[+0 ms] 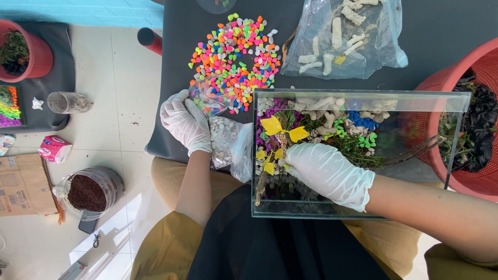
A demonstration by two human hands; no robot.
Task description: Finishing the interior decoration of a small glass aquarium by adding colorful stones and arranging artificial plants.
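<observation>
- A glass tank (pixel 358 155), set on the lap at the dark table's (pixel 446 36) edge, is entered by the gloved right hand (pixel 328 173), curled around a yellow-leaved plastic plant (pixel 275 136).
- At nine o'clock from it, a clear bag of white pebbles (pixel 224 139) is pinched by the gloved left hand (pixel 184 122).
- Neon pebbles (pixel 234 59) are heaped at eleven o'clock.
- A red basket (pixel 469 116) stands at three o'clock.

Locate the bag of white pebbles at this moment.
In the head view, the bag of white pebbles lies left of centre on the dark mat, between the gloved left hand and the glass tank.
</observation>
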